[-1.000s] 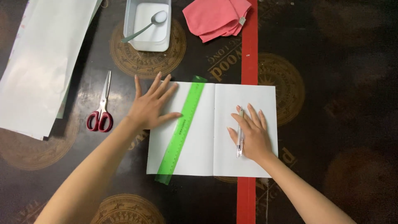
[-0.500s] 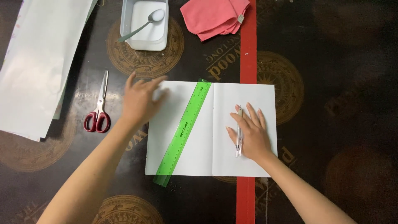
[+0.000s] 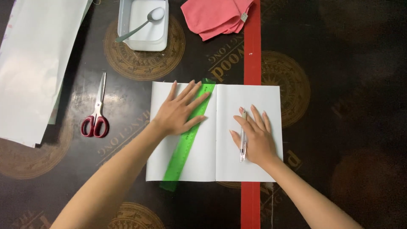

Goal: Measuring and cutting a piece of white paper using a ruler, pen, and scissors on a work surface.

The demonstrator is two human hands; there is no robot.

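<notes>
**Flat palms on ruler and open book**

Both grips are released and spread flat. Left hand (image 3: 180, 112) lies with fingers splayed across the upper part of a green ruler (image 3: 186, 138), pinning it to the left page of an open blank book (image 3: 203, 169). The ruler runs diagonally, its top end near the book's spine and upper edge, its bottom end sticking out past the lower edge. Right hand (image 3: 254, 138) rests palm down on the right page, with a clear pen (image 3: 243, 142) lying under the fingers, pointing along the page; the fingers are not closed around it.

The book sits on a dark worktop (image 3: 347, 127) over a red strip (image 3: 251, 51) that runs top to bottom. Red-handled scissors (image 3: 96, 114) lie left of the book. Further left is a large white sheet (image 3: 38, 63). Above the book stand a white tray (image 3: 142, 25) holding a spoon (image 3: 142, 23), and a folded pink cloth (image 3: 216, 17).
</notes>
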